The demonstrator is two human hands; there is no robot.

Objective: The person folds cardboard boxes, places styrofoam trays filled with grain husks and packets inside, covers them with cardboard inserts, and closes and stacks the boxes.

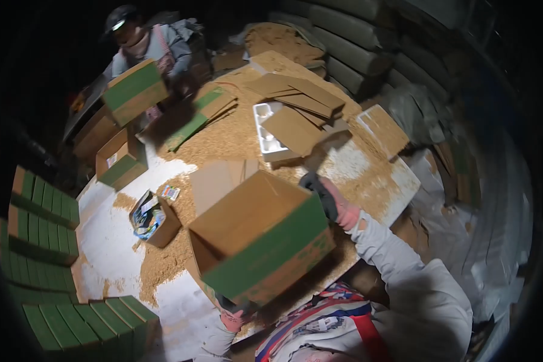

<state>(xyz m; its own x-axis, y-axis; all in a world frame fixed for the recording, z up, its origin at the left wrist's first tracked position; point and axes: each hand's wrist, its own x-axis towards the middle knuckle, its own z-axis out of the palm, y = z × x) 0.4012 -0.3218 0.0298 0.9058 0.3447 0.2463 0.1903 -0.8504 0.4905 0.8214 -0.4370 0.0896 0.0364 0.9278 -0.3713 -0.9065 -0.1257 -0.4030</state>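
Observation:
A large green-and-brown cardboard box [268, 247] is held tilted in front of me, its open top showing a bare brown inside. My right hand [327, 198], in a dark glove with a pink cuff, grips its far right corner. At the near left lower corner my left hand [235, 312], gloved likewise, holds the box from below; its fingers are partly hidden. Behind the box, pale cardboard flaps [220, 184] stick up. Left of it stands a small carton [166, 228] filled with colourful packets, with one small packet [171, 192] lying beside it on sawdust.
Sawdust [223, 130] covers much of the white table [105, 241]. Flat cardboard pieces [295, 127] lie partly over a white moulded tray [264, 114]. Green boxes [90, 326] are stacked at left. Across the table, another person [163, 45] handles a green box [136, 93].

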